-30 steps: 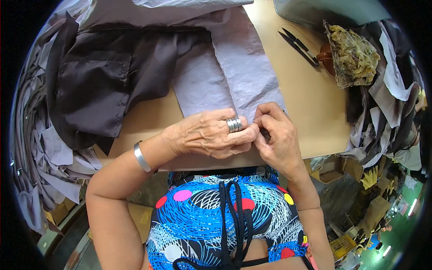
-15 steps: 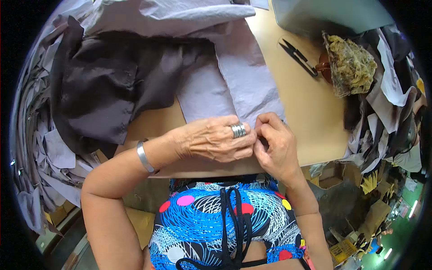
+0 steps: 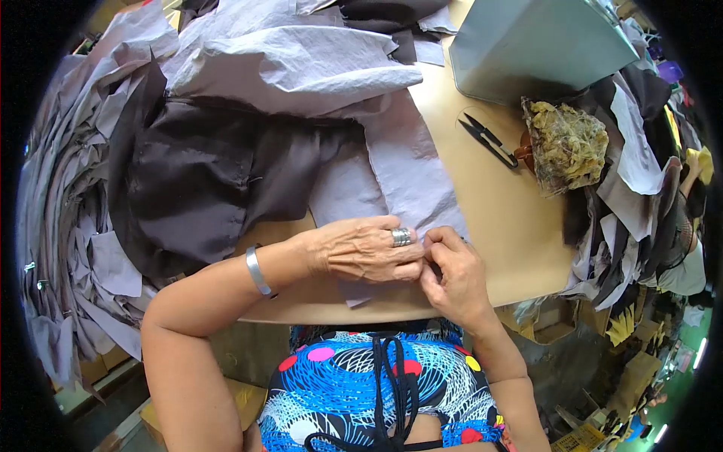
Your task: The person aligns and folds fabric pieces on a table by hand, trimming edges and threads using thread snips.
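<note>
Light grey-lilac fabric (image 3: 410,162) lies on the tan table, its near edge under my fingertips. My left hand (image 3: 365,250), with a ringed finger and a bracelet on the wrist, is closed on this fabric. My right hand (image 3: 456,277) pinches at the same edge, fingertips touching those of my left hand. Whatever small part lies between the fingertips is hidden. A corner of the fabric pokes out below my left hand. Dark brown fabric (image 3: 192,177) with a stitched panel spreads to the left, joined or overlapping the light cloth.
Black thread snips (image 3: 488,141) lie on the table (image 3: 520,248) at the right, beside a clump of yellowish fibrous material (image 3: 566,143). A grey metal box (image 3: 538,49) stands behind. Fabric piles hang at the left (image 3: 68,203) and right (image 3: 633,188). Beyond the right pile, part of another person shows.
The view has tilted upward, so the table and cloth appear lower and more of the metal box shows. A fabric corner now shows beneath my left hand. Both hands keep their pinched position.
</note>
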Demonstrator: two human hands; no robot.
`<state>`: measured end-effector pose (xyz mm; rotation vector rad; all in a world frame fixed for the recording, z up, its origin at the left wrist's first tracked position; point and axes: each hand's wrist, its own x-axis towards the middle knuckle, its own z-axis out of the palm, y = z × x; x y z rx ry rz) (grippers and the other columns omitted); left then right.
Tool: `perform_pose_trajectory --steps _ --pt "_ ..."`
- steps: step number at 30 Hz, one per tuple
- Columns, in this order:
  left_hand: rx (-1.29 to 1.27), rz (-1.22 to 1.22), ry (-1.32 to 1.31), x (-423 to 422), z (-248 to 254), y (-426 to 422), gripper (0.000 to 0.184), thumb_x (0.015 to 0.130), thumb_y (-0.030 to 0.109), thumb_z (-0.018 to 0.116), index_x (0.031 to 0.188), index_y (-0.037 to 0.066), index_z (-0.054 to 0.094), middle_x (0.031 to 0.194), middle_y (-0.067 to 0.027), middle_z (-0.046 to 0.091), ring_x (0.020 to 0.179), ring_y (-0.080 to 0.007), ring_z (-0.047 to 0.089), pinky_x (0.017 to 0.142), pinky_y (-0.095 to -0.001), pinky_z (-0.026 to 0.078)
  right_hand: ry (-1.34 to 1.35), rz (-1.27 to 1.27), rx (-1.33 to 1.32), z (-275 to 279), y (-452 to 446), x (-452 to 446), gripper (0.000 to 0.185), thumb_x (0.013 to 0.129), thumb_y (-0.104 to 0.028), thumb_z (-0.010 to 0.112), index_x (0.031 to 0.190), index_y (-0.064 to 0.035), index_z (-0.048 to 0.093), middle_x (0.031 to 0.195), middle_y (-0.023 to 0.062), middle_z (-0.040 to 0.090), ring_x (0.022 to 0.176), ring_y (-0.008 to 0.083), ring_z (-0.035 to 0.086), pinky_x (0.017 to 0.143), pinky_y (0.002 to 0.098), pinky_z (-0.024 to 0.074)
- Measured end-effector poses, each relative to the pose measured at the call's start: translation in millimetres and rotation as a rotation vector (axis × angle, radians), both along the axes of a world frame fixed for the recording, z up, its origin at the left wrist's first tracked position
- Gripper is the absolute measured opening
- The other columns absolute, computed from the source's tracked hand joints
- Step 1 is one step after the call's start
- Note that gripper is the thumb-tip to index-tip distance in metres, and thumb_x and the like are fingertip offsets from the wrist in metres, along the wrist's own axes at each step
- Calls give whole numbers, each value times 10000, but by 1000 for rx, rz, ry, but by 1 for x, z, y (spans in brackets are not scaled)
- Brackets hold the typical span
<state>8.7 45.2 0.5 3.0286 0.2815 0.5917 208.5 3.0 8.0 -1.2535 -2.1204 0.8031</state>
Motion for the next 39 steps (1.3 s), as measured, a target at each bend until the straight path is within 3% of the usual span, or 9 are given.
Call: perform_pose_trajectory --steps 5,11,19,22,31,34,35,38,39 --pt "95 -29 103 -1 9 -2 105 837 224 477 898 138 471 830 1 494 765 -115 540 678 -281 400 -23 4 -25 3 1 0 96 684 -32 636 757 -17 575 903 87 591 678 299 587 626 400 451" --pt "287 9 165 -5 5 5 187 786 259 507 939 158 468 854 39 507 746 -83 516 630 -238 373 2 -4 -50 0 0 0 95 691 -54 629 754 -14 571 918 90 592 718 304 590 654 404 456" --pt "14 119 61 -6 8 -9 201 715 192 595 903 126 569 958 -9 568 905 -141 563 735 -292 463 -8 -15 -52 -1 0 2 83 675 -60 617 710 -17 556 918 92 591 707 309 584 660 408 466" --pt "10 178 -5 -7 3 -19 147 723 209 599 836 119 568 912 -29 537 895 -157 565 671 -290 447 1 -7 -54 0 -1 2 80 675 -56 622 696 -17 555 911 93 596 691 311 587 643 403 466" --pt "-113 262 -126 -15 -5 -38 280 685 131 607 944 31 641 980 -68 577 943 -202 602 750 -316 516 28 36 -141 4 -2 5 80 693 -68 650 714 -31 581 935 99 606 724 306 591 681 400 474" --pt "-78 276 -106 -14 -3 -39 269 703 131 610 950 30 643 1018 -56 567 1001 -190 584 780 -307 498 -75 -116 94 4 7 4 109 706 -90 663 773 -43 591 959 115 603 804 311 589 711 394 477" --pt "-68 286 -101 -13 -3 -40 273 704 133 610 954 30 645 1019 -57 567 1002 -188 583 778 -307 498 -176 -159 277 -1 15 6 250 724 -93 671 958 -56 590 971 128 600 848 315 581 737 396 475" --pt "-39 300 -94 -11 -4 -42 269 705 136 610 949 30 650 1021 -56 562 994 -184 581 777 -311 496 -346 -265 359 -5 29 8 430 737 -73 668 1144 -67 530 959 129 600 815 319 586 747 408 472" --pt "-31 304 -92 -12 -4 -43 265 705 137 610 944 31 651 1022 -55 559 989 -183 580 777 -313 495 -269 -260 223 -5 27 7 462 740 -65 668 1175 -66 513 956 126 598 801 313 586 757 406 470"
